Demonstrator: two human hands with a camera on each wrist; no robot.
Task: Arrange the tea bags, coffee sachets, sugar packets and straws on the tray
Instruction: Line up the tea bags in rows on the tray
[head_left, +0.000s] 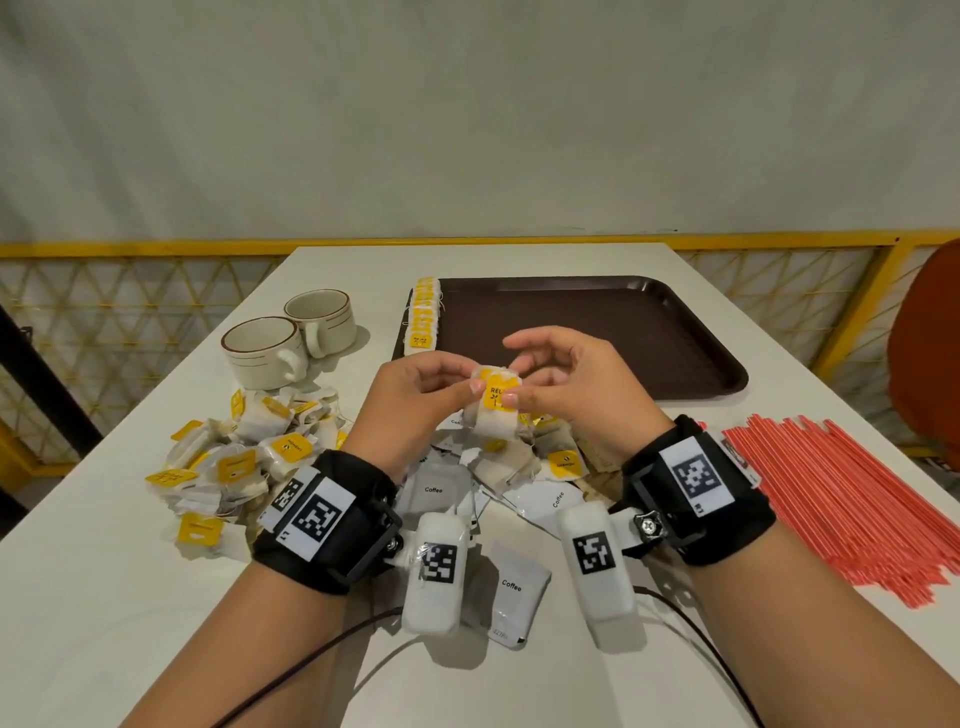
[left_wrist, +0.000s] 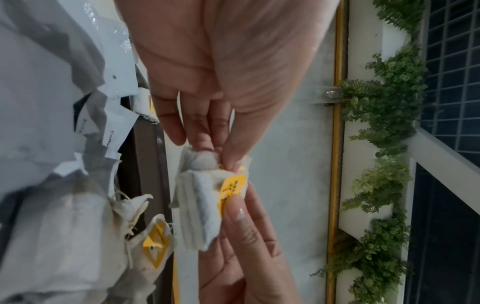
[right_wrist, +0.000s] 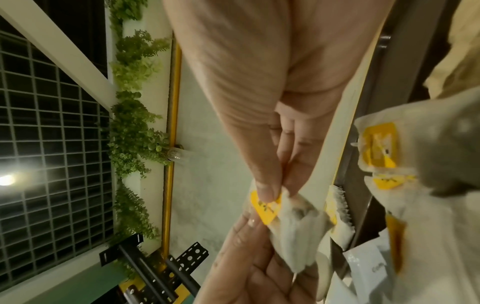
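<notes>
Both hands hold one small stack of white tea bags (head_left: 493, 410) with a yellow tag on top, just above the table in front of the brown tray (head_left: 654, 332). My left hand (head_left: 465, 388) pinches the stack's left end (left_wrist: 200, 205), and my right hand (head_left: 519, 397) pinches the yellow tag (right_wrist: 265, 207) with the thumb on it. A row of tea bags (head_left: 423, 317) stands along the tray's left edge. Loose tea bags (head_left: 234, 457) are piled at the left. Coffee sachets (head_left: 517, 587) lie under my wrists. Red straws (head_left: 831, 499) lie at the right.
Two empty cups (head_left: 291, 338) stand left of the tray. Most of the tray floor is bare. Cables run from the wrist bands over the table's near edge. A yellow railing and a red chair (head_left: 930, 353) are beyond the table.
</notes>
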